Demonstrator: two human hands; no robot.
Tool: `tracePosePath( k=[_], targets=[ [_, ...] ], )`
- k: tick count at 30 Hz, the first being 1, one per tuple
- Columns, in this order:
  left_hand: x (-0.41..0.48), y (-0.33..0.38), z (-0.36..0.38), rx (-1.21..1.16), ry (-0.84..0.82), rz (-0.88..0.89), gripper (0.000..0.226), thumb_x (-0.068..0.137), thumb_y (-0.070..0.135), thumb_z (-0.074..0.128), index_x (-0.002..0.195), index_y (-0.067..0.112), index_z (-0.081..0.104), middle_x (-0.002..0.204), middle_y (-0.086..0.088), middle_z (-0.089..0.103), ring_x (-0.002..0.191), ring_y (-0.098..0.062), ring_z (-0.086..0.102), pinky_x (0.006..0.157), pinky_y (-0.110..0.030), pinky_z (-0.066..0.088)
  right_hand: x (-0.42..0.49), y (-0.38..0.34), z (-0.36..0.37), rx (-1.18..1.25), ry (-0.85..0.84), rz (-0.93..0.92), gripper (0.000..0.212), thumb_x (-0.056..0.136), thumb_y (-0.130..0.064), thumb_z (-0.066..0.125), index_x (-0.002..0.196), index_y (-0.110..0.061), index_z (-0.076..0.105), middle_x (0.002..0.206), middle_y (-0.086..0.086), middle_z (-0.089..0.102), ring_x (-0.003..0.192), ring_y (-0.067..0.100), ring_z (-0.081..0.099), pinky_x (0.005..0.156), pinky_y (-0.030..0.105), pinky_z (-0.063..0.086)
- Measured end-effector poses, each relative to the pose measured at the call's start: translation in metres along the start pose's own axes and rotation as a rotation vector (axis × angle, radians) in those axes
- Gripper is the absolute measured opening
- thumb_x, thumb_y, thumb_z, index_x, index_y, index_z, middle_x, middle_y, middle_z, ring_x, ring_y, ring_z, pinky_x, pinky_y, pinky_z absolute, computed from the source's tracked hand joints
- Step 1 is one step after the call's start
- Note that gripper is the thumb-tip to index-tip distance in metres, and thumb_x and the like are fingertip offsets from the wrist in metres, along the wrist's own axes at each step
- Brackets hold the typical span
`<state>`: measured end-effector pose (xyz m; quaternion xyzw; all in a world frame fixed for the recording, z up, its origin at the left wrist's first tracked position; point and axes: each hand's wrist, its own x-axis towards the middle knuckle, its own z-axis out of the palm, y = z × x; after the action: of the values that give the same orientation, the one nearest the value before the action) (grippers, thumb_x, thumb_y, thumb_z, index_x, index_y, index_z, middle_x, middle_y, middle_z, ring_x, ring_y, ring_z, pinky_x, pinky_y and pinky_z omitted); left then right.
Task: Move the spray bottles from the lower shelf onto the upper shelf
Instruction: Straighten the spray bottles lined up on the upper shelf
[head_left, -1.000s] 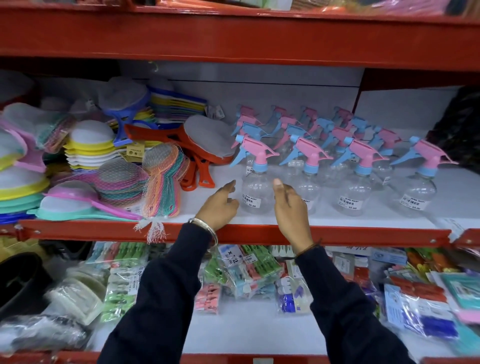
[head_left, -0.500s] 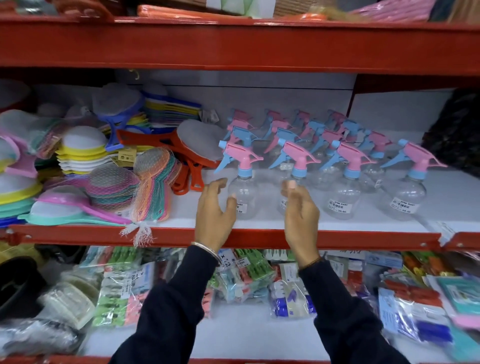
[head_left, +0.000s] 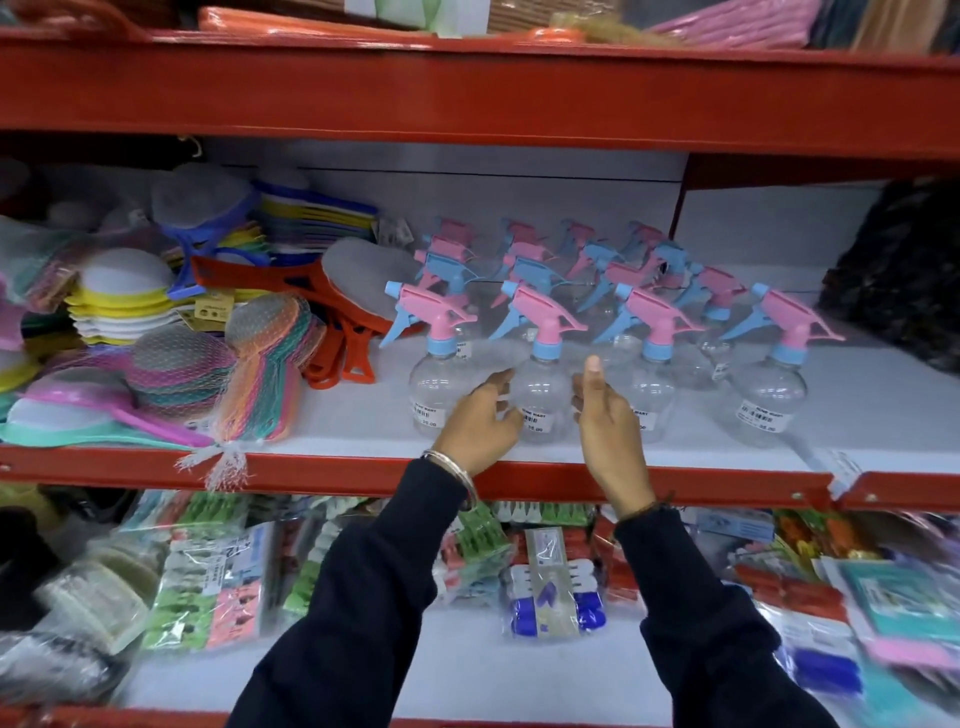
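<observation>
Several clear spray bottles with pink and blue trigger heads stand in rows on the white middle shelf (head_left: 857, 405). In the front row are a left bottle (head_left: 434, 384), a second bottle (head_left: 543, 395), a third (head_left: 654, 400) and a right one (head_left: 769, 400). My left hand (head_left: 480, 423) is at the left side of the second bottle, fingers spread against it. My right hand (head_left: 608, 421) is at its right side, thumb up. Neither hand is closed around it. The red upper shelf beam (head_left: 467, 98) runs overhead.
Stacks of netted scrubbers and strainers (head_left: 176, 374) and orange-handled brushes (head_left: 337, 312) fill the shelf's left part. Packets of clothes pegs (head_left: 218, 587) lie on the shelf below. Goods (head_left: 727, 23) lie on top of the upper shelf. A dark bundle (head_left: 898, 275) is at the right.
Both hands have risen from the shelf's front edge and reached further in, coming to either side of the second front bottle. The view has shifted slightly.
</observation>
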<state>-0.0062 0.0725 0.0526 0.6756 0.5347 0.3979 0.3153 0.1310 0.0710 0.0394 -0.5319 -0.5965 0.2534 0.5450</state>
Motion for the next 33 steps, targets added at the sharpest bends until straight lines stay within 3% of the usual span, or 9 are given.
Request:
tracePosePath(
  k=[5,7,9,14,18,21,23,29,33],
  targets=[
    [-0.004,-0.001,0.008,0.008,0.148,0.019,0.049,0.089,0.015,0.052,0.136,0.013,0.038,0.135,-0.007,0.048,0.120,-0.020,0.049,0.099,-0.030,0.041,-0.005,0.001,-0.011,0.139,-0.012,0.012,0.066,0.086,-0.067,0.025,0.098,-0.015,0.064,0.105,0.010,0.069,0.103,0.027,0.062,0.097,0.050,0.047],
    [-0.008,0.004,0.019,-0.033,0.348,0.101,0.041,0.087,0.015,0.053,0.127,0.014,0.046,0.128,-0.005,0.052,0.114,-0.018,0.051,0.098,-0.034,0.044,-0.011,0.003,-0.024,0.215,0.068,-0.034,0.052,0.087,-0.066,0.030,0.104,-0.029,0.063,0.108,-0.009,0.066,0.109,0.015,0.060,0.100,0.044,0.046],
    [-0.015,0.015,0.033,-0.117,0.466,0.232,0.032,0.085,0.015,0.051,0.117,0.014,0.053,0.118,-0.002,0.056,0.106,-0.014,0.054,0.093,-0.030,0.046,-0.015,0.011,-0.039,0.237,0.185,-0.106,0.054,0.087,-0.062,0.033,0.119,-0.027,0.059,0.122,-0.008,0.062,0.117,0.009,0.056,0.102,0.032,0.044],
    [-0.003,0.044,0.064,-0.162,0.200,0.235,0.031,0.089,0.017,0.050,0.120,0.015,0.051,0.125,-0.001,0.055,0.108,-0.012,0.054,0.093,-0.026,0.044,-0.009,0.026,-0.076,0.228,0.279,-0.088,0.044,0.095,-0.048,0.034,0.131,-0.026,0.048,0.131,-0.014,0.049,0.118,-0.006,0.047,0.091,0.000,0.032],
    [0.019,0.056,0.085,-0.084,-0.155,-0.037,0.063,0.089,0.019,0.053,0.144,0.013,0.021,0.142,-0.007,0.037,0.123,-0.019,0.042,0.098,-0.029,0.039,0.006,0.030,-0.090,0.172,0.121,0.021,0.050,0.095,-0.051,0.027,0.132,-0.022,0.046,0.126,-0.011,0.049,0.116,0.003,0.043,0.094,0.017,0.031],
    [0.026,0.059,0.093,-0.070,-0.240,-0.110,0.076,0.088,0.013,0.053,0.147,0.012,0.005,0.146,-0.010,0.031,0.123,-0.018,0.040,0.102,-0.029,0.036,0.014,0.033,-0.094,0.146,0.043,0.069,0.062,0.089,-0.063,0.024,0.120,-0.019,0.056,0.118,0.003,0.062,0.105,0.013,0.057,0.094,0.030,0.038],
    [0.027,0.057,0.094,-0.087,-0.224,-0.126,0.074,0.088,0.012,0.053,0.147,0.015,0.008,0.149,-0.011,0.027,0.131,-0.021,0.037,0.107,-0.032,0.035,0.017,0.036,-0.096,0.176,0.018,0.096,0.065,0.084,-0.073,0.024,0.106,-0.024,0.061,0.104,0.001,0.065,0.095,0.009,0.060,0.092,0.034,0.044],
    [0.015,0.056,0.095,-0.039,-0.159,-0.125,0.064,0.089,0.019,0.053,0.144,0.017,0.021,0.145,-0.008,0.035,0.130,-0.020,0.038,0.102,-0.027,0.035,0.018,0.037,-0.106,0.252,-0.019,0.130,0.064,0.070,-0.085,0.028,0.095,-0.036,0.060,0.123,0.001,0.062,0.116,0.017,0.056,0.107,0.046,0.040],
    [-0.002,0.068,0.116,-0.008,0.249,0.111,0.048,0.087,0.017,0.055,0.132,0.016,0.039,0.133,0.000,0.042,0.119,-0.009,0.043,0.103,-0.028,0.036,0.008,0.044,-0.123,0.306,0.160,0.038,0.063,0.087,-0.065,0.030,0.118,-0.018,0.059,0.128,0.003,0.060,0.118,0.013,0.055,0.107,0.043,0.041]
  ],
)
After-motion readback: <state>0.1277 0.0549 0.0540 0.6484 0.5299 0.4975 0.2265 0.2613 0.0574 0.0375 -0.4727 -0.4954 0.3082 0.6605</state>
